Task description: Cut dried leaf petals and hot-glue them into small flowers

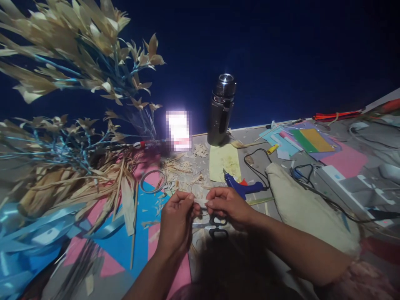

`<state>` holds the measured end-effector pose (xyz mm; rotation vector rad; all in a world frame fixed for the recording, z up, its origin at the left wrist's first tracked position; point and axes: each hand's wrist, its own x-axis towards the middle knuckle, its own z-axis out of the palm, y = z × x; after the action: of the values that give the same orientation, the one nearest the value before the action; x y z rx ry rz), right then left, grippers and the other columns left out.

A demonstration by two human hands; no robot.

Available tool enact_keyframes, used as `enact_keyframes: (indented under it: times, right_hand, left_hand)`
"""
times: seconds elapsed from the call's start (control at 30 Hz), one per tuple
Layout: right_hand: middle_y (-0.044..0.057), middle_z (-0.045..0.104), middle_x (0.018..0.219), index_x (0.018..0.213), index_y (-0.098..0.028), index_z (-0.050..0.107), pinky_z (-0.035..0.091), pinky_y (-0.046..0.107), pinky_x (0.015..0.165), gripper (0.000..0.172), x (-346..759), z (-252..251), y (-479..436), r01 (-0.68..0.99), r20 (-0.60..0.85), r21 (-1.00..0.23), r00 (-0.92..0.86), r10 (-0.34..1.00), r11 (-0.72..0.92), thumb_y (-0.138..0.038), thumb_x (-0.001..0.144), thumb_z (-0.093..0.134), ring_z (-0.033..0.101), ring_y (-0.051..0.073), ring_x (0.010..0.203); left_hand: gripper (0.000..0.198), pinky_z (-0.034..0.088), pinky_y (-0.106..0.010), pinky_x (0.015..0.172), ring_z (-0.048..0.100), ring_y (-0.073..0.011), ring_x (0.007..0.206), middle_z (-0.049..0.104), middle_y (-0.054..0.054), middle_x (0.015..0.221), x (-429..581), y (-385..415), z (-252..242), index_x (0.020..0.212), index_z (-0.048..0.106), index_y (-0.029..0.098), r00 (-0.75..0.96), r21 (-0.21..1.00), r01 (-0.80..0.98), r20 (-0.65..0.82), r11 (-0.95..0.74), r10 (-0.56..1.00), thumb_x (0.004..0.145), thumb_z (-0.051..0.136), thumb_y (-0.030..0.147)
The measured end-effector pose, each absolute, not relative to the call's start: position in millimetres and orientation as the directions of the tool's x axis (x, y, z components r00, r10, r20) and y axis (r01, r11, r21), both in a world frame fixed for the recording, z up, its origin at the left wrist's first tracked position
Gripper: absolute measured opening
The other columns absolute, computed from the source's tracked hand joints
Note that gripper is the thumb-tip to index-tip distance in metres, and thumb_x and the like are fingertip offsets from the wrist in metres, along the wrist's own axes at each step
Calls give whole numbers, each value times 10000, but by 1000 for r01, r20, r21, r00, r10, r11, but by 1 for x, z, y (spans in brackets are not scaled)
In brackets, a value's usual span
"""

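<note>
Between my two hands is a small pale strip (200,202), which looks like a bit of dried husk. My left hand (178,216) pinches its left end between thumb and fingers. The other end is pinched by my right hand (229,206). Just below my hands lies a pair of scissors (218,232) with black handles, its blades partly hidden by my left hand. A blue glue gun (246,188) rests beyond my right hand, its nozzle on a yellow sheet (215,160). Husk scraps (184,166) are scattered in front of my fingers.
A steel flask (221,112) stands at the back, right of a bright blurred screen (178,130). Husk flowers on blue stems (115,71) spread at left above dried husks (109,183), a tape roll (153,182) and blue ribbon (37,229). Right are a cloth bundle (300,204), a power strip (350,191) and cables.
</note>
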<state>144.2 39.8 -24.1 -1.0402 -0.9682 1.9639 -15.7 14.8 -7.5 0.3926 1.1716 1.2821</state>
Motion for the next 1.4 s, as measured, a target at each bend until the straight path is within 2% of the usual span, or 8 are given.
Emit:
enact_keyframes:
  times: [0.43, 0.53, 0.67, 0.83, 0.9, 1.1, 1.23, 1.4]
  right_hand:
    - [-15, 661, 616, 765, -158, 700, 242, 207, 464, 137, 142, -22, 41, -191, -336, -886, -362, 869, -422, -257, 685, 750, 402, 60, 467]
    - [-41, 630, 624, 808, -168, 675, 331, 212, 525, 263, 137, -21, 37, -145, -335, -900, -374, 865, -411, -264, 629, 842, 483, 83, 532]
    - [-32, 631, 647, 802, -181, 624, 356, 223, 551, 415, 132, -25, 34, -215, -321, -884, -366, 873, -416, -422, 624, 911, 537, 106, 576]
    - [-63, 557, 586, 794, -180, 623, 243, 213, 464, 427, 134, -30, 38, -324, -294, -864, -298, 908, -386, -491, 673, 890, 370, 66, 472]
    - [-65, 546, 587, 789, -178, 632, 247, 212, 464, 408, 136, -28, 40, -324, -285, -869, -288, 914, -373, -475, 675, 888, 361, 67, 478]
    - [-17, 614, 659, 739, -171, 647, 380, 231, 550, 384, 141, -16, 40, -193, -252, -934, -233, 939, -299, -464, 657, 882, 521, 113, 589]
    - [-38, 569, 603, 699, -180, 611, 329, 223, 504, 400, 144, -10, 39, -76, -267, -954, -228, 936, -291, -470, 651, 881, 472, 100, 535]
    - [-34, 578, 612, 714, -174, 630, 343, 228, 517, 369, 143, -8, 38, -52, -282, -953, -218, 934, -300, -447, 634, 866, 493, 106, 548]
  left_hand:
    - [393, 486, -166, 497, 575, -88, 467, 640, 24, 514, -16, 19, -8, 735, 611, 165, -155, 741, -585, -500, 329, 852, 551, 944, 266]
    - [394, 488, -169, 504, 583, -93, 468, 662, 7, 519, -15, 19, -11, 740, 608, 168, -166, 753, -579, -486, 314, 858, 561, 939, 284]
    - [382, 481, -182, 507, 593, -104, 466, 686, -9, 528, -10, 17, -14, 738, 615, 169, -214, 805, -526, -437, 275, 873, 587, 927, 329]
    - [370, 483, -188, 525, 611, -110, 502, 716, -27, 580, -5, 15, -12, 721, 635, 156, -204, 818, -497, -433, 289, 878, 595, 927, 345]
    - [372, 476, -184, 524, 601, -104, 503, 710, -20, 578, -5, 14, -11, 713, 640, 154, -188, 816, -495, -435, 298, 880, 588, 934, 345]
    - [366, 488, -197, 568, 610, -106, 544, 725, -24, 623, -6, 10, -16, 719, 657, 154, -123, 810, -494, -424, 315, 897, 615, 940, 362]
    - [344, 531, -232, 643, 667, -122, 635, 785, -33, 838, -9, 7, -18, 762, 680, 169, -151, 822, -492, -406, 288, 901, 634, 941, 351]
    - [317, 504, -227, 595, 640, -146, 621, 717, -23, 650, -9, 3, -12, 751, 695, 163, -167, 902, -313, -360, 297, 918, 666, 910, 379]
